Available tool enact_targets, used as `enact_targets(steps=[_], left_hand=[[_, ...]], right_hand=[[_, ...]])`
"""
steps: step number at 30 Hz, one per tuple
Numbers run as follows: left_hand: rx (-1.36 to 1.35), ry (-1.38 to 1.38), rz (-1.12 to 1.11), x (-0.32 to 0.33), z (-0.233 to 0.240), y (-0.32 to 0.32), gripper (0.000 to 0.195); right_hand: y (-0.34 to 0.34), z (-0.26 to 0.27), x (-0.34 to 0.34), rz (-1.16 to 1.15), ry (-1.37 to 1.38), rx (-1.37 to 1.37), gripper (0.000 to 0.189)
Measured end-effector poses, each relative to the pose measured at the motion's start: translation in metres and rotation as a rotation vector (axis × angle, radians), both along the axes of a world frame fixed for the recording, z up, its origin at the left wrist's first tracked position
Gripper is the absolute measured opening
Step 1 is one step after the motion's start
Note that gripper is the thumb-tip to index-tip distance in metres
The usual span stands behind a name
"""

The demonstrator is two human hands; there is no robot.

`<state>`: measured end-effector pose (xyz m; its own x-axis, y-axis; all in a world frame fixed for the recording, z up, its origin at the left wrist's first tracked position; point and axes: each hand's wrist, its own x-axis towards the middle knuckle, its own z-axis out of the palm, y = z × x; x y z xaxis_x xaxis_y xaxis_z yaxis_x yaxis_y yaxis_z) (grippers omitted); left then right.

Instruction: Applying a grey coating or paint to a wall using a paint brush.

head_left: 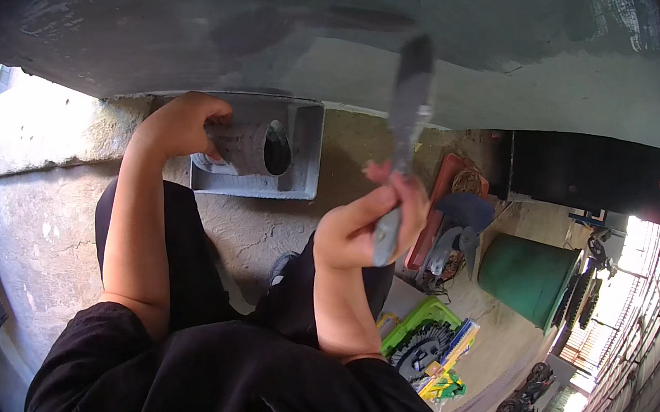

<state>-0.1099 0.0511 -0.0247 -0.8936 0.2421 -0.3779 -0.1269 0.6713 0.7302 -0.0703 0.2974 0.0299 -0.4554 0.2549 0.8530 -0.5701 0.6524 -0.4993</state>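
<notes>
My right hand (371, 224) grips the handle of a paintbrush (414, 82), bristles pointing up at the wall (347, 77). The brush is blurred, and whether its tip touches the wall I cannot tell. Dark, wet-looking grey paint covers much of that wall, above a paler strip. Low on the left, my left hand (175, 123) holds a paint-stained can (241, 147) from its closed end. The can lies tilted in a grey rectangular tray (307, 187), its dark mouth facing right.
Right of the tray, a red tray (422, 243) holds fan blades (464, 211). Beyond it are a green bucket (524, 275) and a dark cabinet-like box (597, 172). Near my right elbow sits a bright green crate (416, 314) with a black toothed disc (420, 349). A motorcycle (524, 394) stands farther off.
</notes>
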Motion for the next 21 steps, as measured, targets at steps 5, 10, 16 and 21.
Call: enact_targets(steps=[5,10,16,21], left_hand=[[-0.003,-0.012,-0.040,-0.005,-0.004,0.007,0.064],[0.016,-0.043,-0.067,-0.005,-0.006,0.007,0.064],[0.015,-0.029,-0.046,0.004,-0.007,0.012,0.060],[-0.032,-0.028,-0.076,-0.002,0.003,0.018,0.053]], right_hand=[[-0.010,0.021,-0.015,-0.044,-0.055,0.236,0.012],[-0.014,0.028,0.006,0.381,-0.180,0.206,0.022],[0.079,0.004,-0.008,0.061,-0.091,-0.092,0.029],[0.080,-0.014,-0.035,-0.093,-0.210,-0.189,0.022]])
